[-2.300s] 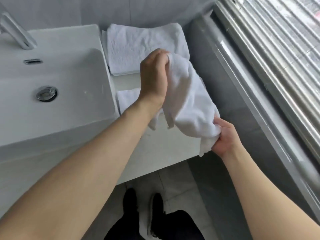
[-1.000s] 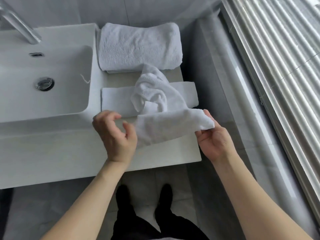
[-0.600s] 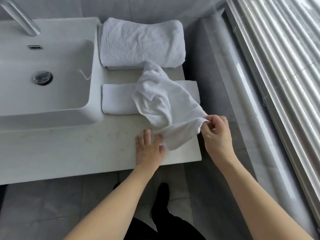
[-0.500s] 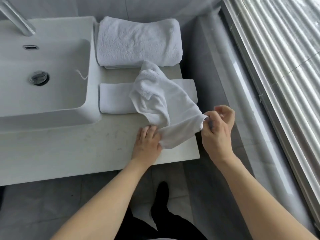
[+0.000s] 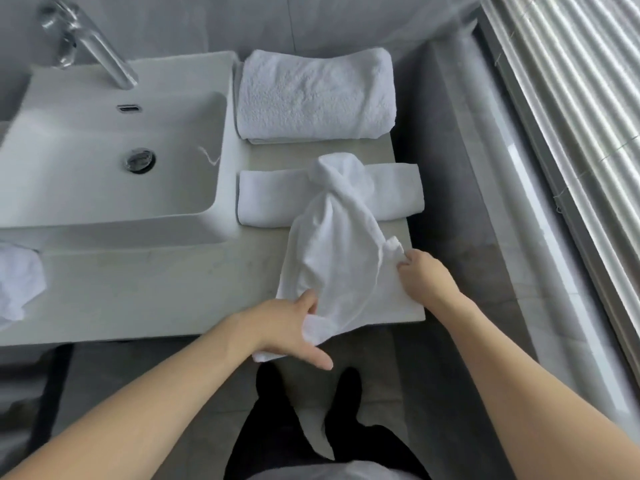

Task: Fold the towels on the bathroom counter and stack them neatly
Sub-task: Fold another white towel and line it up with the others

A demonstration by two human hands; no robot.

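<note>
A small white towel (image 5: 341, 258) lies crumpled and half spread on the right end of the counter (image 5: 156, 292), its far end draped over a flat folded towel (image 5: 273, 197). My left hand (image 5: 287, 327) pinches the towel's near left corner, which hangs past the counter's front edge. My right hand (image 5: 420, 277) grips its right corner beside the counter's right edge. Behind both sits a thick folded white towel (image 5: 315, 95) against the wall.
A white basin (image 5: 110, 161) with a chrome tap (image 5: 93, 39) fills the counter's left part. Another crumpled white towel (image 5: 17, 282) shows at the far left edge. A ribbed blind (image 5: 571, 98) and a grey ledge run along the right.
The towel has been drawn toward me and spread wider. My left hand went from pressing on it to pinching its near corner. My right hand moved outward with the other corner.
</note>
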